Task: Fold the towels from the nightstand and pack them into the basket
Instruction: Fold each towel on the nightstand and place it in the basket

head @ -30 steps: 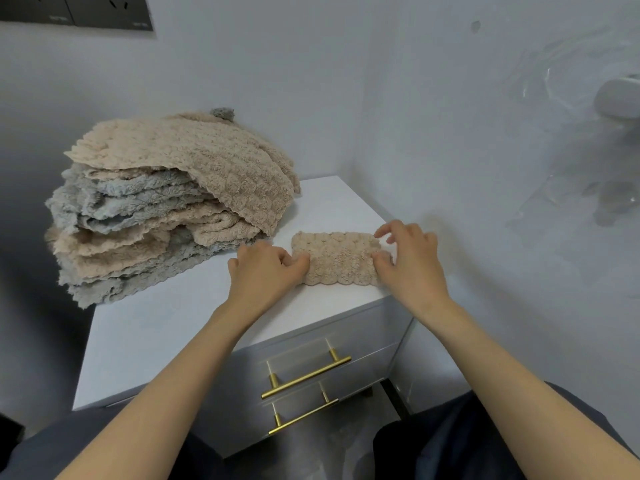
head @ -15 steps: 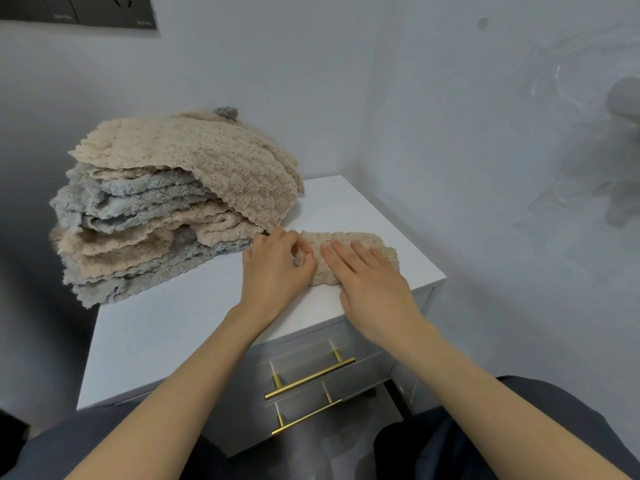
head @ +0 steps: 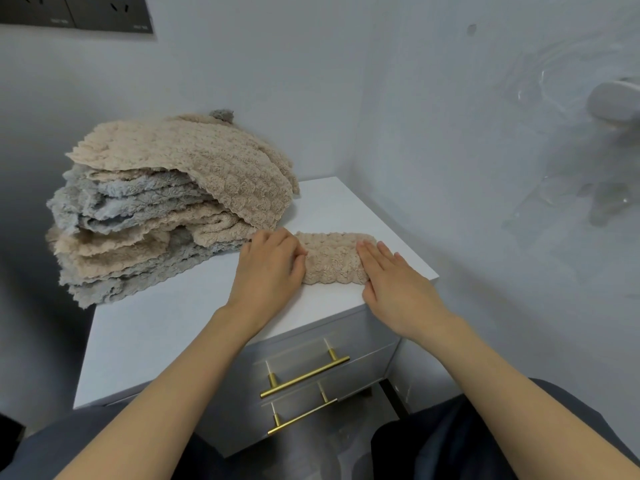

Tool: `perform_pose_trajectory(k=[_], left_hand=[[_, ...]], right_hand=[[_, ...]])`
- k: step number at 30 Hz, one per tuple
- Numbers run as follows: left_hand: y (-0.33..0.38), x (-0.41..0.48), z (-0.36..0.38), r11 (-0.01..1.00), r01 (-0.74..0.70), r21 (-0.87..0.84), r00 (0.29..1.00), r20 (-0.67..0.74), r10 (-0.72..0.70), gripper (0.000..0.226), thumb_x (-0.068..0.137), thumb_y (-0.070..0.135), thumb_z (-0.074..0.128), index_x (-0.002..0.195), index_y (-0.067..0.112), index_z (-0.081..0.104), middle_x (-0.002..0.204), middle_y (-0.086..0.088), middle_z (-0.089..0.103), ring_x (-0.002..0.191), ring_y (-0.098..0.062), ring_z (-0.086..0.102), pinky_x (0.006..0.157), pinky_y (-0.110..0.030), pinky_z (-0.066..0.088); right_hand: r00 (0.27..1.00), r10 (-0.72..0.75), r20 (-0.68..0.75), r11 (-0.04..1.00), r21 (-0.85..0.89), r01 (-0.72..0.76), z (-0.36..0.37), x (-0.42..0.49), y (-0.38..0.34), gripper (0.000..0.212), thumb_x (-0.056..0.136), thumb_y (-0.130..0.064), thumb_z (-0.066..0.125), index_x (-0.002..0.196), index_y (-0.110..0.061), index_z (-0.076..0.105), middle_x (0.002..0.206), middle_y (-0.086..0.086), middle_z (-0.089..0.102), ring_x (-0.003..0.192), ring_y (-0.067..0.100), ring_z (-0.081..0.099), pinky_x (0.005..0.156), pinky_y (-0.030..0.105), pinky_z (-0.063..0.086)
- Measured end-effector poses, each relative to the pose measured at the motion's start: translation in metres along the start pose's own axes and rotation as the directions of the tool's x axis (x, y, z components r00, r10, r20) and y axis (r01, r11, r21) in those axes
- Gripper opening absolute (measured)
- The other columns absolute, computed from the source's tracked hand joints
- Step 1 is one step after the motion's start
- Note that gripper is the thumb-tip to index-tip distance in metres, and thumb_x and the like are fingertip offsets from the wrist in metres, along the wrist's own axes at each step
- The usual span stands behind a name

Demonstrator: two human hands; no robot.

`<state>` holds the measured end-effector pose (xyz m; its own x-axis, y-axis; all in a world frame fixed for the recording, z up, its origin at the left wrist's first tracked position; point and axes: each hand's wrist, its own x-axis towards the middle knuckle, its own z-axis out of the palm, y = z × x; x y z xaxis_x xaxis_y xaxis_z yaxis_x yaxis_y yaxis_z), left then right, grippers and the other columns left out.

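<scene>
Head view, looking down on a white nightstand (head: 173,327) set in a room corner.

Towel (head: 332,263): beige and nubbly, folded into a narrow band. It lies flat on the nightstand's top at the front right corner, with its long side along the front edge.

Left hand (head: 268,271): at the towel's left end, over the middle of the nightstand's front edge. The grip is clamped on that end. The fingers (head: 294,244) curl over the fabric and the thumb lies against the towel's near side.

Right hand (head: 394,282): at the towel's right end, on the nightstand's front right corner. The grip is spread, with straight fingers (head: 372,252) lying flat on the fabric and the palm reaching past the front edge.

Pile (head: 166,202): loose beige and grey towels heaped on the back left of the nightstand's top. It overhangs the left side, and a beige towel is draped down its right flank. The pile's lower right edge lies just beside the left hand.

Drawers (head: 367,337): two in the nightstand's front, each with a brass bar handle, upper (head: 304,375) and lower (head: 301,415).

A dark switch panel (head: 76,12) is on the wall above and behind the nightstand. A white fixture (head: 613,102) is on the wall to the nightstand's right. Dark trousers (head: 485,438) show in front of the nightstand.
</scene>
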<state>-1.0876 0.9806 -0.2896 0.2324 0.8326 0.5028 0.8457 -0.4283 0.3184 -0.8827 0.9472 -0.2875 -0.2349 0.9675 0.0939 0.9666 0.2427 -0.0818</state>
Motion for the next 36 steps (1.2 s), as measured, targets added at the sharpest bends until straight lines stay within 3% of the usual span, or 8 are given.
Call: perform_pose_trajectory(k=[5,9,14,20,25,28,31,36], left_hand=[[-0.006,-0.006,-0.008,0.987,-0.151,0.053,0.984,0.104,0.145,0.030,0.091,0.037,0.052,0.115,0.020,0.058,0.117,0.009,0.058,0.119,-0.013,0.045,0.096,-0.029,0.023],[-0.010,-0.010,-0.009,0.977,-0.186,0.105,0.976,0.131,0.171,0.038,0.090,0.034,0.054,0.125,0.021,0.054,0.123,0.007,0.058,0.122,-0.013,0.046,0.100,-0.028,0.023],[-0.006,-0.011,-0.009,0.986,-0.157,0.061,0.983,0.103,0.150,0.031,0.091,0.026,0.053,0.121,0.018,0.055,0.114,0.003,0.062,0.113,-0.017,0.052,0.097,-0.029,0.026],[-0.006,-0.005,-0.016,0.967,0.093,-0.236,0.977,0.210,-0.043,0.023,0.093,0.036,0.044,0.098,0.018,0.058,0.089,0.001,0.061,0.089,-0.020,0.052,0.083,-0.039,0.040],[-0.006,-0.001,-0.015,0.871,0.339,-0.356,0.907,0.368,-0.203,0.038,0.096,0.037,0.044,0.067,0.016,0.033,0.064,0.003,0.035,0.063,-0.018,0.033,0.060,-0.034,0.023],[-0.006,-0.001,-0.014,0.909,0.342,-0.240,0.906,0.340,-0.252,0.041,0.096,0.039,0.043,0.064,0.015,0.034,0.062,0.001,0.038,0.063,-0.021,0.037,0.059,-0.033,0.025],[-0.004,-0.002,-0.011,0.947,0.288,-0.141,0.939,0.234,-0.251,0.045,0.093,0.047,0.042,0.067,0.011,0.048,0.070,0.001,0.053,0.072,-0.021,0.050,0.066,-0.035,0.038],[-0.006,0.000,-0.008,0.960,0.265,-0.084,0.916,0.332,-0.224,0.044,0.094,0.057,0.035,0.070,0.021,0.043,0.071,0.006,0.049,0.074,-0.019,0.046,0.069,-0.036,0.033]], right_hand=[[0.996,-0.090,-0.025,0.993,0.074,0.092,-0.005,-0.003,0.006,0.075,0.098,-0.004,0.034,0.149,-0.046,-0.002,0.161,-0.006,0.000,0.148,0.015,0.002,0.113,0.031,0.023],[0.985,-0.120,-0.125,0.993,-0.035,0.116,-0.006,-0.003,0.005,0.079,0.089,0.007,0.042,0.152,-0.034,0.016,0.158,0.000,0.018,0.144,0.022,0.019,0.108,0.033,0.031],[0.964,-0.159,-0.213,0.982,-0.139,0.131,-0.007,0.002,0.005,0.059,0.091,-0.004,0.047,0.146,-0.023,0.037,0.134,-0.001,0.047,0.120,0.022,0.042,0.094,0.033,0.039],[0.977,-0.021,-0.211,0.959,0.272,0.079,-0.013,0.000,0.011,0.031,0.101,-0.019,0.037,0.130,-0.021,0.048,0.100,-0.011,0.059,0.100,0.016,0.047,0.074,0.028,0.034],[0.989,0.114,-0.093,0.817,0.575,-0.040,-0.014,0.004,0.014,0.021,0.101,-0.030,0.037,0.114,-0.027,0.054,0.062,-0.009,0.047,0.058,0.002,0.045,0.056,0.022,0.031],[0.986,0.157,-0.053,0.795,0.599,-0.095,-0.016,0.006,0.012,0.021,0.100,-0.030,0.040,0.108,-0.026,0.058,0.075,-0.010,0.058,0.069,-0.001,0.051,0.059,0.016,0.034],[0.990,0.136,-0.044,0.855,0.510,-0.095,-0.016,0.010,0.010,0.027,0.100,-0.023,0.039,0.113,-0.018,0.062,0.099,-0.003,0.060,0.096,0.014,0.052,0.075,0.024,0.037],[0.984,0.169,0.052,0.897,0.406,-0.175,-0.016,0.019,0.006,0.024,0.096,-0.021,0.037,0.073,-0.022,0.045,0.076,-0.002,0.048,0.082,0.024,0.047,0.070,0.035,0.037]])
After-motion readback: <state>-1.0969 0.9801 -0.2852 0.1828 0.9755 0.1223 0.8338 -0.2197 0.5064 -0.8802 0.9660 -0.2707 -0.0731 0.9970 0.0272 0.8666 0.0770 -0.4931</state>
